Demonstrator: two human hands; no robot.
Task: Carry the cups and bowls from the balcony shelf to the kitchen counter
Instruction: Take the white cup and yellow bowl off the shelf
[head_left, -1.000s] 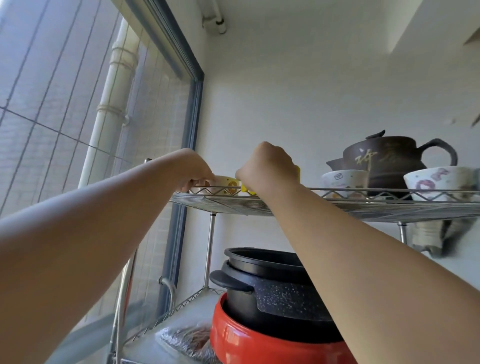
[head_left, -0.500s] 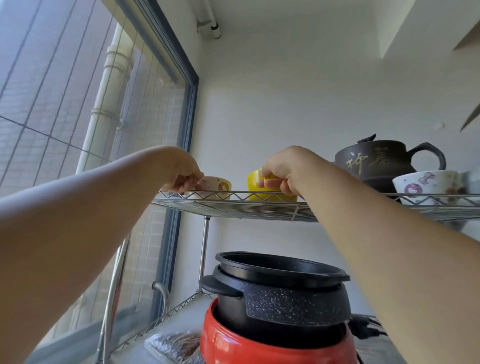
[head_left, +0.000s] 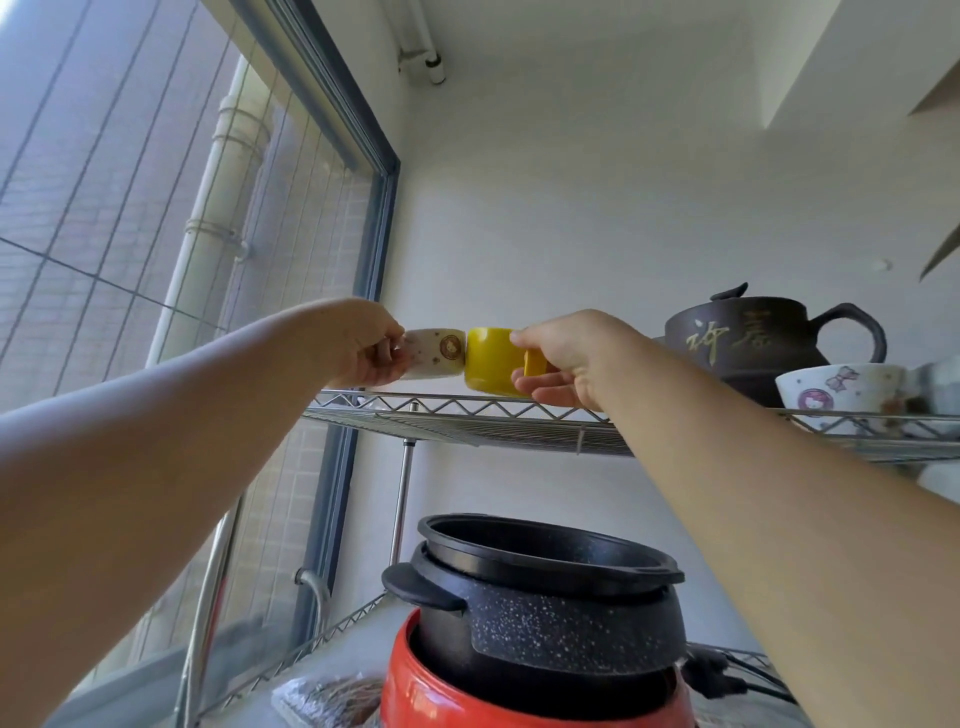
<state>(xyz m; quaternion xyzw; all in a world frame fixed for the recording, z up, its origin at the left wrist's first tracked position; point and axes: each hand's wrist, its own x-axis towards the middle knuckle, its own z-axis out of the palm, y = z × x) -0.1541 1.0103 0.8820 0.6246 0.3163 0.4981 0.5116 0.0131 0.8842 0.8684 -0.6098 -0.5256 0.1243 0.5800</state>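
Note:
My left hand (head_left: 363, 345) grips a white cup (head_left: 436, 353) with a small brown cartoon print. My right hand (head_left: 563, 364) grips a yellow cup (head_left: 488, 361) by its handle side. Both cups hang side by side, touching, just above the rail of the top wire shelf (head_left: 467, 423). Further right on that shelf stands a white bowl (head_left: 839, 395) with pink cartoon prints, partly behind the rail.
A dark brown teapot (head_left: 748, 338) with gold characters stands behind the bowl. On the lower shelf a black speckled pot (head_left: 540, 608) sits stacked in a red pot (head_left: 415, 691). The window with bars (head_left: 156, 208) is at the left, a white wall behind.
Both cups have been lifted off the top shelf and brought together; a moment ago they stood on it with my hands closing on them. The view has shifted to the left.

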